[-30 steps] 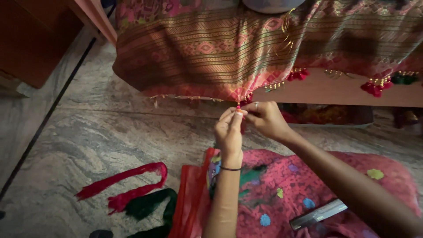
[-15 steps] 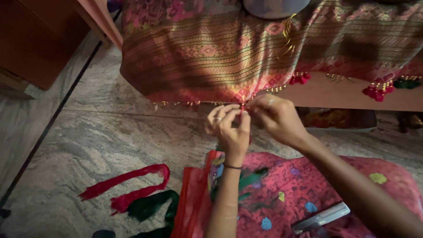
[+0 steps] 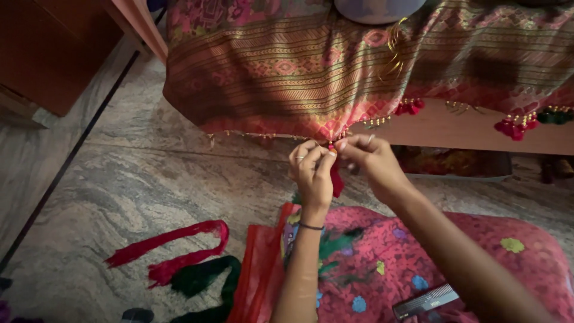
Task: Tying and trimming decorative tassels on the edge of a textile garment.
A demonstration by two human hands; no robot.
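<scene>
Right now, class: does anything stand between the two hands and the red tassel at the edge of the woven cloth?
Nothing visible does. The left hand and right hand already pinch the red tassel at the hem of the woven cloth, fingertips meeting on it.

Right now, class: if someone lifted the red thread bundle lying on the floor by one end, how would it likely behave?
The red thread bundle would probably droop limply, since it already lies in a loose bend on the stone floor. It looks thin and likely light. Strands may splay where its end frays.
</scene>
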